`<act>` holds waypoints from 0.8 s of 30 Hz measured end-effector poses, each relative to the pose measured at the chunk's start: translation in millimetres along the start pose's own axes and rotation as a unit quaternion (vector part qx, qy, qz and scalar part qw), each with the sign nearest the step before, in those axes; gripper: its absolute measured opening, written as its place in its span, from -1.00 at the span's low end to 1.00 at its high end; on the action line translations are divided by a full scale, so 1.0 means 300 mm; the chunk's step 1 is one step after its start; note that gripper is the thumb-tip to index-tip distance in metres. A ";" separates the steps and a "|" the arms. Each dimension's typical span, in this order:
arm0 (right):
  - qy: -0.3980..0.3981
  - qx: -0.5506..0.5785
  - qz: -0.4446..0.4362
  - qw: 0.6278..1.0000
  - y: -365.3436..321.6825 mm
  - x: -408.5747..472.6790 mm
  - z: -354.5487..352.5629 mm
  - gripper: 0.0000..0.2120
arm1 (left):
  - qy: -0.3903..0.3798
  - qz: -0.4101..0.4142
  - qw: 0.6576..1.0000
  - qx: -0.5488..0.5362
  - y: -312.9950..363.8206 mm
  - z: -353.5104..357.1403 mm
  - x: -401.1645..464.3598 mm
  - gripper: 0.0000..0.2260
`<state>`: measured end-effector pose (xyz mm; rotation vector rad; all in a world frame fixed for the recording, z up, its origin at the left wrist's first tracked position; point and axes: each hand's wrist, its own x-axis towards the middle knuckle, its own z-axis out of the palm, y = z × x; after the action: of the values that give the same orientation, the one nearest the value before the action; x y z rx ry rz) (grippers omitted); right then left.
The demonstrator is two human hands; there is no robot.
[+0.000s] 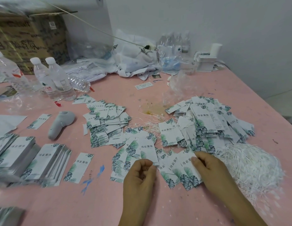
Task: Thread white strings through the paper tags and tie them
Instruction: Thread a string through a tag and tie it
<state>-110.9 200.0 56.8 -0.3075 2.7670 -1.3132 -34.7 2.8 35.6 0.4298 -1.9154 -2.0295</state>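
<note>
Head view: both hands (173, 170) curl, pinching paper tags (179, 167).

Two bare forearms enter from 6 o'clock; left hand (139, 175) and right hand (209, 168) ungloved, no sleeves showing.

Tag-stringing mess all over a pink table (125, 206)

Both hands sit at the near edge of a loose spread of leaf-print paper tags (147, 154). The left hand (139, 178) is curled with its fingertips at a tag's lower edge, and the right hand (210, 170) pinches the corner of another tag. A fluffy heap of white strings (249, 167) lies just beside the right hand. Neat tag stacks (44, 162) sit off to the left, with water bottles (58, 79) and a cardboard box (27, 38) at the back.
</note>
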 end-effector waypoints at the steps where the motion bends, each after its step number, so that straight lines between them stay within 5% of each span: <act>1: 0.015 -0.015 -0.006 1.000 -0.001 0.000 0.004 -0.79 | -0.004 -0.001 1.000 -0.004 0.006 0.001 -0.001 -0.78; 6: 0.065 0.069 -0.009 0.995 -0.032 -0.007 0.001 -0.82 | -0.026 -0.014 0.999 -0.021 0.013 0.011 -0.001 -0.93; 10: -0.029 0.284 0.051 0.957 -0.089 -0.045 0.031 -0.72 | -0.070 -0.049 0.995 -0.055 0.001 0.015 0.004 -0.79; 13: -0.081 0.323 0.048 0.942 -0.131 -0.068 0.104 -0.72 | -0.146 -0.065 0.984 -0.084 -0.004 0.029 -0.005 -0.65; 16: -0.104 0.242 0.004 0.965 -0.156 -0.078 0.150 -0.73 | -0.092 -0.126 0.975 -0.161 0.006 0.035 -0.008 -0.81; 20: -0.012 0.081 -0.004 0.997 -0.143 -0.009 0.163 -0.96 | 0.060 -0.167 0.950 -0.258 0.010 0.012 0.024 -0.74; 24: -0.028 -0.061 0.002 0.998 -0.161 0.082 0.223 -0.79 | 0.129 -0.162 0.941 -0.266 0.022 -0.005 0.032 -0.76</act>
<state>-118.3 114.3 52.5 -0.3400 2.8039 -1.1184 -42.6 -3.0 42.0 0.8572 -1.1346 -2.4344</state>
